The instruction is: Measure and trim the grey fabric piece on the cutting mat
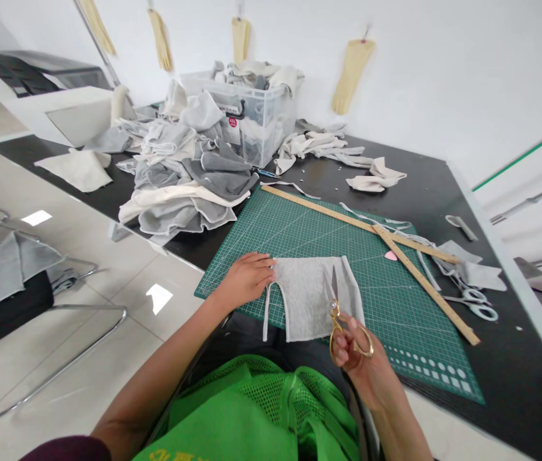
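A grey fabric piece lies on the green cutting mat at the near edge of the black table. My left hand rests on its left edge, fingers together and pressing down. My right hand grips gold-handled scissors, fingers through the loops. The blades point away from me over the right side of the fabric, where a narrow strip is partly cut free. Another thin strip hangs off the fabric's left side.
Two wooden rulers cross on the mat's far right. White-handled scissors and grey scraps lie to the right. A heap of grey and cream fabric and a clear bin stand at the back. Gloves hang on the wall.
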`<act>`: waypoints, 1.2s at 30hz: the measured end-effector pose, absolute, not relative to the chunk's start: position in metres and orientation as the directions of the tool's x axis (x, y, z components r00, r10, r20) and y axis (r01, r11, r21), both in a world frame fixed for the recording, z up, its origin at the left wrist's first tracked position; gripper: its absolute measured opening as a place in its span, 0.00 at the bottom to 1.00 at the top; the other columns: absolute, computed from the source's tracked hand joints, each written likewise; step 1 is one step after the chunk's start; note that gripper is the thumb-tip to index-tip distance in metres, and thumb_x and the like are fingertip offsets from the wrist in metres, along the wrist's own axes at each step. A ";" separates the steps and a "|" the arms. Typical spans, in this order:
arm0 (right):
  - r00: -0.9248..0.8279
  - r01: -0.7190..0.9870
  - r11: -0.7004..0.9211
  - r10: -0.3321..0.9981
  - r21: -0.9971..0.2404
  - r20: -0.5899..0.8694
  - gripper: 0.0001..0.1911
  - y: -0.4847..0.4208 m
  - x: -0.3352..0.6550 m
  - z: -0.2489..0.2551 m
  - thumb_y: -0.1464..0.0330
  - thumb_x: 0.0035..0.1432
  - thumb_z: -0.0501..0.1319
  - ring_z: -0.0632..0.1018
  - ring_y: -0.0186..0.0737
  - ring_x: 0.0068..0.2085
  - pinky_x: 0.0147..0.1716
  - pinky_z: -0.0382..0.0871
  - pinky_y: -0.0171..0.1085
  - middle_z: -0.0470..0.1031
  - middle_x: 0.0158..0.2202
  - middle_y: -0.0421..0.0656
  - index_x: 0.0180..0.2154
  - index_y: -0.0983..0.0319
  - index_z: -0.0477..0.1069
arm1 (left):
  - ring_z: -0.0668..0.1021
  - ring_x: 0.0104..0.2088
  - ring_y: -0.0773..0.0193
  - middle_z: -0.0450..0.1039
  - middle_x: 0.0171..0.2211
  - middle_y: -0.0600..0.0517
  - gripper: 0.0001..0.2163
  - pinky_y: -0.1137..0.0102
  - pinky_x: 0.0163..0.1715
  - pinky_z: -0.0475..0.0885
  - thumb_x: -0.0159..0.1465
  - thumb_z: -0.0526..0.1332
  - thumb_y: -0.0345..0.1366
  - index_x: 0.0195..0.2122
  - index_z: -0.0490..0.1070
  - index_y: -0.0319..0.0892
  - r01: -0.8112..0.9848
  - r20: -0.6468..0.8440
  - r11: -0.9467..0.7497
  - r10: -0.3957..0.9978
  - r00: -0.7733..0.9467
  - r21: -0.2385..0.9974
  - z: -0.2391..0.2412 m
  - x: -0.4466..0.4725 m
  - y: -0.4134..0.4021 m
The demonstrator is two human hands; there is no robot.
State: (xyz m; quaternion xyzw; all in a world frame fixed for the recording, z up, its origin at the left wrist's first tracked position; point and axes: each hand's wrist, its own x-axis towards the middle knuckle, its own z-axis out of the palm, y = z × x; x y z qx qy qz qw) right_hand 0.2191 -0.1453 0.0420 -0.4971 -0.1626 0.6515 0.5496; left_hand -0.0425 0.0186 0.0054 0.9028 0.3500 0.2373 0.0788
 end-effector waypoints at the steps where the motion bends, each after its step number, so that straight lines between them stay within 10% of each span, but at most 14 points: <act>1: 0.099 -0.544 -0.342 0.881 -0.766 -0.464 0.23 -0.147 0.218 0.043 0.55 0.55 0.73 0.67 0.32 0.23 0.22 0.64 0.32 0.67 0.25 0.36 0.46 0.60 0.73 | 0.75 0.59 0.58 0.79 0.54 0.53 0.08 0.56 0.61 0.68 0.71 0.60 0.36 0.44 0.80 0.47 0.589 0.379 -0.746 0.665 0.643 0.311 0.006 -0.043 0.018; 11: -0.124 -0.416 -0.435 0.897 -0.798 -0.424 0.23 -0.183 0.170 0.047 0.49 0.60 0.66 0.67 0.34 0.22 0.22 0.63 0.35 0.70 0.26 0.37 0.47 0.58 0.71 | 0.75 0.57 0.52 0.78 0.52 0.49 0.11 0.53 0.56 0.70 0.67 0.64 0.41 0.48 0.79 0.46 0.635 0.362 -0.712 0.701 0.615 0.299 0.019 -0.056 0.015; 36: -0.038 -0.120 -0.326 0.945 -0.938 -0.324 0.17 -0.144 0.118 0.030 0.52 0.68 0.60 0.70 0.34 0.24 0.26 0.62 0.35 0.71 0.25 0.34 0.46 0.57 0.65 | 0.76 0.54 0.54 0.77 0.48 0.49 0.04 0.58 0.57 0.71 0.63 0.68 0.37 0.38 0.79 0.44 0.534 0.408 -0.702 0.710 0.573 0.471 0.019 -0.060 0.018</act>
